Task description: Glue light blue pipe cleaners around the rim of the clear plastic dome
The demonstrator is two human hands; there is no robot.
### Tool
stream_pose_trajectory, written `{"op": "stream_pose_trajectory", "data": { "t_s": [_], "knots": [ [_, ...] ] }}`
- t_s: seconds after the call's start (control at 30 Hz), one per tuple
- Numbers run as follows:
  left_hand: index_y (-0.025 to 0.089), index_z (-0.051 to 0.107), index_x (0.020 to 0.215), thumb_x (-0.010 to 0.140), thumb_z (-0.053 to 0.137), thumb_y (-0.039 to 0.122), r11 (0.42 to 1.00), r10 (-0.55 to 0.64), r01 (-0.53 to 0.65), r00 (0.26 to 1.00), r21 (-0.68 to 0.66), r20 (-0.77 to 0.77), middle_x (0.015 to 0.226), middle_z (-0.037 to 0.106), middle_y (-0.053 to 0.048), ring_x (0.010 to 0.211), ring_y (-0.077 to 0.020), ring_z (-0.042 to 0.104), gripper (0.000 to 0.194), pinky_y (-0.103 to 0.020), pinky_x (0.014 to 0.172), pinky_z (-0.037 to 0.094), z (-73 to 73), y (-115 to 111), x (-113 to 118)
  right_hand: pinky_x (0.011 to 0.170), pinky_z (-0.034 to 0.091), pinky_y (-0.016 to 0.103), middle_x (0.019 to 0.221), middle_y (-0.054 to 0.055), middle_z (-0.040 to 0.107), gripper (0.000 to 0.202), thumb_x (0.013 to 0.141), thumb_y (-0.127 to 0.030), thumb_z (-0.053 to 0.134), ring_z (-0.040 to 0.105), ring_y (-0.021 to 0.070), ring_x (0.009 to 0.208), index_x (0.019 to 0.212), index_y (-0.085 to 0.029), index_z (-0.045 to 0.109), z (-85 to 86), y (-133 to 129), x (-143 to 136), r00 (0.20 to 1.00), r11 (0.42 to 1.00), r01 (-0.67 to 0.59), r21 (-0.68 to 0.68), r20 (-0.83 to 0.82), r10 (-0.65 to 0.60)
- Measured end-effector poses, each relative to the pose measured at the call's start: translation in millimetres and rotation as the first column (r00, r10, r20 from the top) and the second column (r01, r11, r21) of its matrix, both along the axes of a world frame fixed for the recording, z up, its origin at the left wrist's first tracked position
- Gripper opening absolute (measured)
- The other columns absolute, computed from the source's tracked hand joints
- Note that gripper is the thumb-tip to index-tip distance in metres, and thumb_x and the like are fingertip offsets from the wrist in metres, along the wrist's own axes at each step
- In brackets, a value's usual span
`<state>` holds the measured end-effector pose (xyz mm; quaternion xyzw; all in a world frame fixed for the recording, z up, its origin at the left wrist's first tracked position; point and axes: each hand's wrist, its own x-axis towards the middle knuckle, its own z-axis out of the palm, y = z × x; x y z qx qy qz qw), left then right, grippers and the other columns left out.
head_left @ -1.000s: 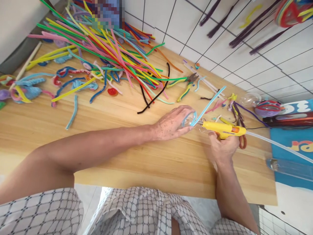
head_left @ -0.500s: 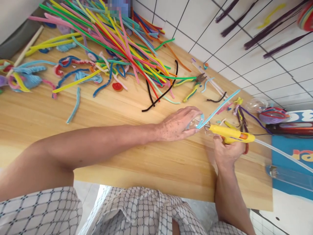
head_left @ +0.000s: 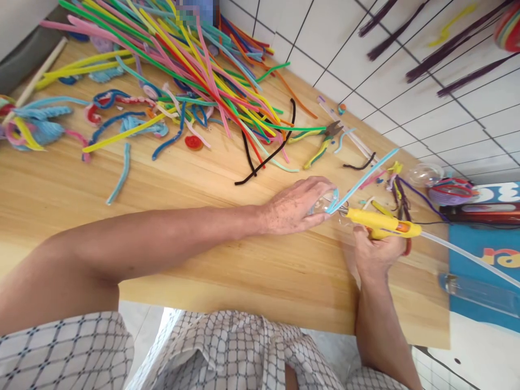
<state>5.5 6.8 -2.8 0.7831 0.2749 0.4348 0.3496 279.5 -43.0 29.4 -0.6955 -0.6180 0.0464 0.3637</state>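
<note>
My left hand [head_left: 298,206] is closed around a small clear plastic piece [head_left: 320,203], rounded and partly hidden by the fingers. A light blue pipe cleaner [head_left: 365,180] bends at the edge of that piece and its free length slants up to the right. My right hand [head_left: 376,252] grips a yellow hot glue gun [head_left: 377,221] by its handle. The gun's metal nozzle points left and meets, or nearly meets, the bend of the pipe cleaner. From the gun's back end a long translucent glue stick [head_left: 467,254] sticks out to the right.
Beyond my hands lie yellow-green pliers [head_left: 323,146], black pipe cleaners [head_left: 266,162] and a big heap of coloured pipe cleaners [head_left: 195,70]. A red bottle cap [head_left: 194,142] sits to the left. Near the tiled wall [head_left: 349,49] are a clear plastic dome [head_left: 426,174] and a purple wrapped ball [head_left: 450,192].
The view has shifted very slightly. Both hands, the glue gun and the light blue pipe cleaner hold practically the same position.
</note>
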Motion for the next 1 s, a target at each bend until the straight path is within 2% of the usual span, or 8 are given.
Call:
{"op": "stream_pose_trajectory", "data": {
  "t_s": [0.1,0.2,0.33,0.47,0.63,0.73,1.0],
  "knots": [
    [0.016,0.052,0.152,0.106,0.064,0.035,1.000,0.001,-0.001,1.000,-0.008,-0.008,0.159,0.059,-0.023,0.154,-0.0330,0.057,0.052,-0.053,0.133,0.048,0.8,-0.1,-0.4,0.068,0.059,0.037,0.059,-0.004,0.059,0.015,0.071,-0.037,0.070,0.062,0.0193,0.061,0.070,-0.024,0.062,2.5,0.5,-5.2,0.999,0.997,0.016,0.076,0.027,-0.018],
    [0.015,0.051,0.154,0.107,0.062,0.035,1.000,0.002,-0.002,1.000,-0.004,-0.014,0.160,0.059,-0.023,0.154,-0.0331,0.057,0.052,-0.053,0.133,0.049,2.4,-0.3,-1.0,0.068,0.057,0.037,0.059,-0.004,0.059,0.015,0.069,-0.037,0.069,0.060,0.0187,0.060,0.070,-0.024,0.062,4.4,1.2,-7.7,0.999,0.998,0.025,0.049,0.022,-0.026],
    [0.019,0.047,0.159,0.107,0.061,0.036,1.000,-0.002,0.003,1.000,0.018,-0.029,0.161,0.059,-0.020,0.155,-0.0321,0.056,0.057,-0.054,0.132,0.049,2.9,-0.4,-1.0,0.069,0.057,0.038,0.057,-0.004,0.059,0.015,0.068,-0.039,0.068,0.060,0.0197,0.060,0.070,-0.026,0.061,4.4,1.8,-8.4,0.999,0.998,0.054,0.015,0.002,-0.054],
    [0.019,0.051,0.157,0.104,0.064,0.036,0.998,0.031,-0.028,0.998,0.051,-0.045,0.158,0.060,-0.023,0.153,-0.0357,0.057,0.056,-0.060,0.130,0.050,-0.1,-0.5,0.6,0.065,0.054,0.037,0.057,-0.004,0.058,0.015,0.068,-0.038,0.068,0.059,0.0198,0.059,0.070,-0.027,0.059,4.0,1.8,-9.4,0.998,0.998,0.060,0.034,0.002,-0.060],
    [0.019,0.053,0.156,0.106,0.063,0.037,0.999,0.013,-0.010,0.998,0.053,-0.057,0.173,0.048,-0.024,0.159,-0.0354,0.053,0.053,-0.059,0.133,0.049,-0.4,-1.3,0.4,0.061,0.051,0.034,0.056,-0.005,0.053,0.016,0.070,-0.036,0.069,0.056,0.0182,0.059,0.070,-0.027,0.057,4.5,-0.1,-7.4,0.999,0.999,0.040,-0.001,0.029,-0.040],
    [0.021,0.053,0.159,0.109,0.058,0.031,0.995,-0.002,0.010,0.996,0.098,-0.087,0.172,0.052,-0.022,0.164,-0.0342,0.049,0.051,-0.059,0.134,0.047,-0.9,-0.9,0.2,0.059,0.049,0.033,0.057,-0.005,0.052,0.017,0.070,-0.036,0.071,0.054,0.0171,0.057,0.069,-0.026,0.056,4.9,-0.6,-7.2,0.999,1.000,0.024,0.010,0.029,-0.024],
    [0.024,0.056,0.162,0.111,0.057,0.028,0.991,0.007,0.006,0.995,0.136,-0.101,0.171,0.052,-0.021,0.162,-0.0344,0.051,0.052,-0.059,0.132,0.050,-5.5,-1.7,2.1,0.064,0.054,0.036,0.062,0.000,0.066,0.015,0.065,-0.039,0.066,0.061,0.0206,0.060,0.068,-0.025,0.064,7.7,1.8,-12.5,0.996,0.997,0.062,0.038,0.068,-0.065]
  ]
}}
